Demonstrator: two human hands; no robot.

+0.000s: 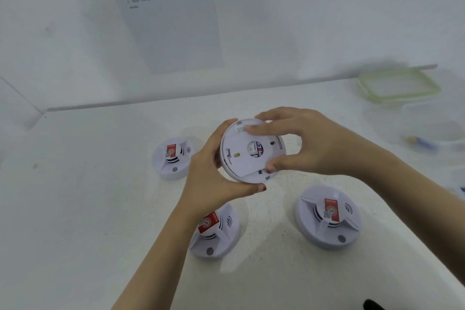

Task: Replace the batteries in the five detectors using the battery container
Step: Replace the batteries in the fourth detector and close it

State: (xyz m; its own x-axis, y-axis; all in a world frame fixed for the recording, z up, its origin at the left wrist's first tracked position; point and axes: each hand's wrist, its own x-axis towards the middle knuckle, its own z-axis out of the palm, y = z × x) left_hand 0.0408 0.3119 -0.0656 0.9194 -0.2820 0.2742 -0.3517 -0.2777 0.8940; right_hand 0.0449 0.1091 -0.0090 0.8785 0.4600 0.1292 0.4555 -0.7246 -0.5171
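I hold a round white detector (247, 156) above the table with its back side toward me. My left hand (214, 178) grips its left and lower rim. My right hand (299, 141) holds its top and right edge, thumb and fingers on the back plate. A round opening in the middle of the back shows a blue-and-white label. Three more white detectors with red labels lie face up on the table: one at the left (172, 157), one under my left forearm (216, 231), one at the right (328, 216).
A clear battery container (432, 131) stands at the far right, blurred, with a small orange-and-blue item inside. Its green-rimmed lid (400, 85) lies behind it by the wall. An instruction sheet (171, 15) hangs on the white wall. The white table (88, 209) spreads to the left.
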